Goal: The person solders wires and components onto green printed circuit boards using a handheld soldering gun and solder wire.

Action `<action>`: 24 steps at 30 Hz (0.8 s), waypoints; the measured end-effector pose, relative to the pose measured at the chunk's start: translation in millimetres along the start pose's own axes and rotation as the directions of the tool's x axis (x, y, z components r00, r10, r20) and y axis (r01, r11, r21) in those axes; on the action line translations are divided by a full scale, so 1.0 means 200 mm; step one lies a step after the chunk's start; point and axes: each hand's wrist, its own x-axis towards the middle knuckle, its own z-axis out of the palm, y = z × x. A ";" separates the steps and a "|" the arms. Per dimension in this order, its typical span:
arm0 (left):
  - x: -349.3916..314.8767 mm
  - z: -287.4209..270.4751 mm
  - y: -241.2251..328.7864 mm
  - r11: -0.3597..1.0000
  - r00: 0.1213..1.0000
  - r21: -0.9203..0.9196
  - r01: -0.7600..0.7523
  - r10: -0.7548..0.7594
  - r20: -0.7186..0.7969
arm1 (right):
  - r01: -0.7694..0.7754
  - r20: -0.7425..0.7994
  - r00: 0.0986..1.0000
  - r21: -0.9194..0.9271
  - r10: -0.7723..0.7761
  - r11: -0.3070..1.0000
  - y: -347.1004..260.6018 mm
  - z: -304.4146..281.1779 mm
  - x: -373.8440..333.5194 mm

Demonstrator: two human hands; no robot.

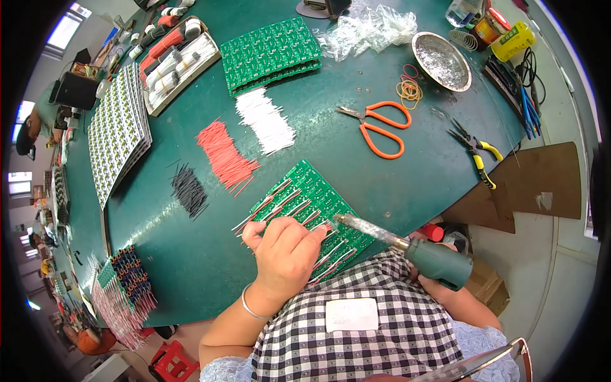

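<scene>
A green circuit board panel (pixel 347 213) lies at the table's near edge, with rows of thin red, white and black wires (pixel 280 200) across it. My left hand (pixel 286 251) is closed over the panel, thumb and forefinger pinched on wires; the exact grip is partly hidden. In my right hand (pixel 436 288), mostly covered by the tool, is a green-bodied heat gun (pixel 439 262) with a foil-wrapped barrel. Its narrow tip points left, close to the left fingertips. Beyond the panel lie piles of short red pieces (pixel 226 156), white pieces (pixel 266 121) and black pieces (pixel 189 191).
Stacked green panels (pixel 270 54) stand at the back, near a clear plastic bag (pixel 372 28). Orange-handled scissors (pixel 385 127), yellow-handled pliers (pixel 476 153), rubber bands (pixel 409 92) and a metal bowl (pixel 442 62) are at right. Wired boards (pixel 130 280) sit at the left edge.
</scene>
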 end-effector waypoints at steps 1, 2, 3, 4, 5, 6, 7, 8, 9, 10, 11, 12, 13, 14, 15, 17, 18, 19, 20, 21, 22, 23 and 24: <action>0.00 0.00 0.00 1.000 1.000 0.003 0.003 -0.003 -0.002 | 0.003 0.003 1.000 0.001 -0.003 1.000 0.00 0.01 0.00; 0.00 0.00 0.00 1.000 1.000 0.005 0.004 -0.004 -0.003 | -0.131 -0.020 0.990 0.170 0.136 0.977 0.00 0.01 -0.01; -0.01 0.00 0.00 1.000 1.000 0.008 0.006 -0.006 -0.004 | -0.254 -0.018 0.961 0.336 0.275 0.907 0.00 0.02 -0.02; -0.01 0.00 0.00 1.000 1.000 0.008 0.006 -0.006 -0.006 | -0.229 -0.017 0.965 0.435 0.262 0.871 0.00 0.03 -0.01; 0.00 0.00 0.00 1.000 1.000 0.008 0.001 -0.001 -0.002 | -0.229 -0.017 0.965 0.434 0.261 0.872 0.01 0.03 -0.02; 0.00 -0.01 0.00 1.000 1.000 0.008 -0.004 0.004 0.001 | -0.247 -0.005 0.963 0.379 0.269 0.892 0.01 0.02 -0.03; 0.00 -0.01 0.00 1.000 1.000 0.009 -0.003 0.003 -0.002 | -0.264 0.006 0.961 0.322 0.276 0.909 0.02 0.02 -0.04; 0.00 -0.01 0.00 1.000 1.000 0.012 -0.005 0.005 -0.006 | -0.261 0.006 0.962 0.320 0.273 0.911 0.03 0.03 -0.04; 0.00 0.00 0.00 1.000 1.000 0.015 -0.007 0.007 -0.011 | -0.223 -0.025 0.969 0.342 0.246 0.913 0.04 0.04 -0.05; 0.00 -0.01 0.00 1.000 1.000 0.018 -0.005 0.006 -0.016 | -0.183 -0.054 0.975 0.362 0.217 0.914 0.05 0.05 -0.05; 0.00 -0.01 0.00 1.000 1.000 0.016 -0.010 0.010 -0.011 | -0.179 -0.053 0.976 0.361 0.211 0.915 0.07 0.05 -0.06; -0.01 -0.01 0.00 1.000 1.000 0.014 -0.015 0.015 -0.007 | -0.110 -0.069 0.988 0.316 0.138 0.942 0.08 0.05 -0.06; 0.00 -0.01 0.00 1.000 1.000 0.018 -0.015 0.015 -0.012 | -0.038 -0.082 0.995 0.270 0.063 0.962 0.09 0.05 -0.06; 0.00 -0.01 0.00 1.000 1.000 0.016 -0.018 0.018 -0.007 | -0.033 -0.081 0.995 0.269 0.056 0.962 0.09 0.05 -0.06; -0.01 -0.02 0.00 1.000 1.000 0.016 -0.021 0.021 -0.001 | -0.041 -0.081 0.995 0.265 0.065 0.963 0.08 0.04 -0.05; -0.01 -0.04 0.00 1.000 1.000 0.018 -0.017 0.017 0.006 | -0.044 -0.082 0.994 0.261 0.068 0.964 0.06 0.04 -0.05; -0.01 -0.05 0.00 1.000 1.000 0.016 -0.012 0.012 0.019 | -0.052 -0.086 0.993 0.245 0.075 0.968 0.06 0.04 -0.05; -0.01 -0.06 0.00 1.000 1.000 0.019 -0.015 0.015 0.019 | -0.063 -0.094 0.992 0.231 0.087 0.971 0.06 0.04 -0.06; -0.02 -0.09 -0.01 0.999 0.999 0.052 0.000 -0.003 0.051 | -0.061 -0.096 0.992 0.234 0.086 0.970 0.06 0.03 -0.06; -0.03 -0.12 -0.02 0.996 0.996 0.084 0.015 -0.022 0.082 | -0.056 -0.109 0.990 0.239 0.084 0.969 0.06 0.03 -0.06; -0.03 -0.16 -0.03 0.996 0.996 0.090 0.027 -0.035 0.079 | -0.058 -0.128 0.988 0.235 0.090 0.970 0.05 0.02 -0.07; -0.03 -0.18 -0.04 0.997 0.996 0.078 0.022 -0.028 0.082 | -0.066 -0.135 0.986 0.229 0.099 0.971 0.04 0.02 -0.08; -0.04 -0.19 -0.05 0.997 0.996 0.057 0.060 -0.064 0.064 | -0.100 -0.154 0.976 0.314 0.155 0.944 0.03 0.02 -0.08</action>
